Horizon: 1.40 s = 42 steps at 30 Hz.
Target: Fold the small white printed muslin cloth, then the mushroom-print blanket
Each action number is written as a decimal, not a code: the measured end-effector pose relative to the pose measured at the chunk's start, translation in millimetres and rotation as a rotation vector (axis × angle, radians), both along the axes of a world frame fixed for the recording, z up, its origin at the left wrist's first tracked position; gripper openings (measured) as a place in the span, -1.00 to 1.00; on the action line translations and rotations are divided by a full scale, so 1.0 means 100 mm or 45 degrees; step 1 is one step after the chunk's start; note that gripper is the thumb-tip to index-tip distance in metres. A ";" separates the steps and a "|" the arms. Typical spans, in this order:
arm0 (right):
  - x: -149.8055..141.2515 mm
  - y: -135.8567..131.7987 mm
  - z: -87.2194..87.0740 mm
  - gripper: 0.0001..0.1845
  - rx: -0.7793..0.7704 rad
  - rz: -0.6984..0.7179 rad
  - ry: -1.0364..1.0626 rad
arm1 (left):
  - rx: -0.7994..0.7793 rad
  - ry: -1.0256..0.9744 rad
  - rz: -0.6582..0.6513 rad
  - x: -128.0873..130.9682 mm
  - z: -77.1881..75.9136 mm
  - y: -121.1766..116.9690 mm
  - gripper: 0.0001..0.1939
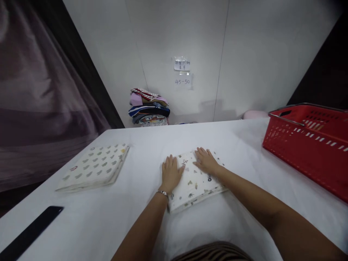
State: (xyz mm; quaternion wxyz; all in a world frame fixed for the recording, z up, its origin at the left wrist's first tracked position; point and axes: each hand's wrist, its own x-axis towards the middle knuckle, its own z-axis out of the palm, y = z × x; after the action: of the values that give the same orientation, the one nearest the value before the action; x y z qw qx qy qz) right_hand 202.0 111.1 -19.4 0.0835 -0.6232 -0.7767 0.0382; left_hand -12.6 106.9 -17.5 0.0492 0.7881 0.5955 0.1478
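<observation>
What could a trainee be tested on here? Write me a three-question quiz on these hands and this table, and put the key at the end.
1. True or false: the left hand and the right hand both rest on the same printed cloth.

2. Which hand has a silvery band at its wrist?
a) the left only
b) the right only
c) both

3. Fill the gap: seen by the person, the other folded cloth lies toward the ____ side of the table, across from the red basket.

Key: 1 true; 2 a; 3 left.
</observation>
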 end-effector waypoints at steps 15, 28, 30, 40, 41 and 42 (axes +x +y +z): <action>0.22 0.13 -0.15 -0.30 -0.005 -0.043 0.372 | -0.040 -0.004 0.018 -0.01 -0.19 0.05 -0.32; 0.82 -0.12 -0.22 -0.68 0.171 -0.662 0.855 | -0.038 0.008 0.017 -0.01 -0.19 0.06 -0.33; 0.79 -0.13 -0.26 -0.68 0.176 -0.649 0.824 | -0.044 0.005 0.020 -0.02 -0.18 0.05 -0.32; 0.85 -0.06 -0.41 -0.76 0.150 -0.608 1.006 | -0.056 0.004 0.019 -0.02 -0.19 0.07 -0.33; 0.86 -0.06 -0.42 -0.75 0.151 -0.600 1.023 | -0.057 0.009 0.018 -0.02 -0.18 0.07 -0.33; 0.86 -0.07 -0.43 -0.74 0.150 -0.592 1.034 | -0.058 0.016 0.018 -0.02 -0.18 0.07 -0.33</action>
State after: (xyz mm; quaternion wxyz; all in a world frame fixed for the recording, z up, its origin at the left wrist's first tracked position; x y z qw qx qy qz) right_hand 288.1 104.1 -62.1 0.4220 -0.7094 -0.5220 0.2150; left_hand -14.2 113.7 -35.5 0.0622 0.7835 0.6046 0.1294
